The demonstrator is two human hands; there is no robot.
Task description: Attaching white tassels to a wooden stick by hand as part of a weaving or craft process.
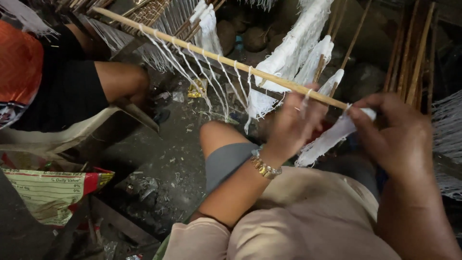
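Observation:
A long bamboo stick (202, 47) runs from the upper left down to the middle right, with several white thread loops (192, 67) tied along it and hanging down. My left hand (291, 126), with a gold bracelet at the wrist, closes around the stick near its lower end. My right hand (397, 135) pinches a white bundle of thread (332, 137) at the stick's tip; the bundle hangs down between both hands. My knee in grey shorts (226, 154) is below.
Another person sits at the left in an orange and black top (43, 82) on a plastic chair. More sticks with white thread bundles (298, 48) lean at the back. A printed sack (48, 192) lies at the lower left. The dark floor (168, 159) is littered with scraps.

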